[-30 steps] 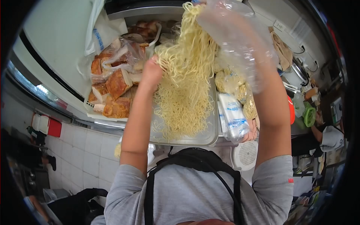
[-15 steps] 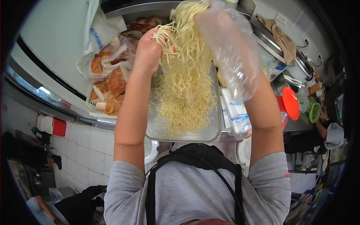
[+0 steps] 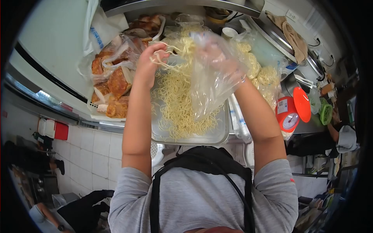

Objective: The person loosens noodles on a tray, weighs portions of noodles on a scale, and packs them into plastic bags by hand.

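While your left hand (image 3: 147,64) curls loosely round a few noodles (image 3: 175,103) above the tray (image 3: 223,127), your right hand (image 3: 217,55), inside a bag (image 3: 210,93), blurs: can't tell its grip. Tray-heaped strands look light, soft, tearable; best cupped from beneath.

You wear the one camera on your head, and it looks forward and steeply down over your own body. Your grey short-sleeved fabric shirt (image 3: 206,202) sits nearest, across the bottom; your bare forearms (image 3: 136,116) run up the view from it toward the shallow rectangular metal tray (image 3: 223,130), farther off near the middle. The very wide lens bows straight edges, reaches the white square floor tiles (image 3: 100,155) at lower left, and rounds off into black corners.
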Available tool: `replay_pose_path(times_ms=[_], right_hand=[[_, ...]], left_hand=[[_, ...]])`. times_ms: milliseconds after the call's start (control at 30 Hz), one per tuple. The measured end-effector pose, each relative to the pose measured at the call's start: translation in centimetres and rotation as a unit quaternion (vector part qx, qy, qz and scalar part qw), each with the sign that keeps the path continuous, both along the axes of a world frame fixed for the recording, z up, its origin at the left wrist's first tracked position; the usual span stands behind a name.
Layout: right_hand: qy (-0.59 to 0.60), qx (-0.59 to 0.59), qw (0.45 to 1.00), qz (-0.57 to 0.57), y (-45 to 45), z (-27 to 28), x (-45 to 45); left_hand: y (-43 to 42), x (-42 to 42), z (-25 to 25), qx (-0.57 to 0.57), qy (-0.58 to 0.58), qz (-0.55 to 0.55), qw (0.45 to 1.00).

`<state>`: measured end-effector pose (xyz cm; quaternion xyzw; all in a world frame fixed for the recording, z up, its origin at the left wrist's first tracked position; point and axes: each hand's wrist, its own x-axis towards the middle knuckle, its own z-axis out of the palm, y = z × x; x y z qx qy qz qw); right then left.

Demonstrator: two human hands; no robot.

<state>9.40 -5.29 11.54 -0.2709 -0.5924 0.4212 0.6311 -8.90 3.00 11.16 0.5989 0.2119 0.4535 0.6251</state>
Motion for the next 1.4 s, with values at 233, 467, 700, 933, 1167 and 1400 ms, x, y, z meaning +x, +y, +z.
replay_pose_path(times_ms=[233,467,700,933,1167,1400], right_hand=[[-0.506,-0.249,0.814,-0.137,-0.7,-10.4,-0.7],[-0.531,-0.274,0.785,-0.164,-0.3,-10.3,1.7],[-0.284,-0.053,0.924,-0.250,-2.1,3.5,7.1],[-0.260,0.014,0.925,-0.277,-4.2,13.7,6.9],[-0.275,0.009,0.924,-0.266,-3.6,14.5,6.3],[-0.268,-0.026,0.936,-0.225,-3.0,11.1,3.6]], left_hand=[[-0.9,-1.2,-6.9,-0.122,0.083,0.062,0.987],[-1.2,-0.3,-7.5,-0.088,0.148,0.029,0.985],[-2.2,4.2,-5.5,0.139,0.092,-0.026,0.986],[-2.6,6.5,-6.6,-0.033,0.213,-0.070,0.974],[0.4,3.4,-8.2,0.057,0.244,0.053,0.967],[0.9,2.6,4.2,0.245,0.284,0.154,0.914]])
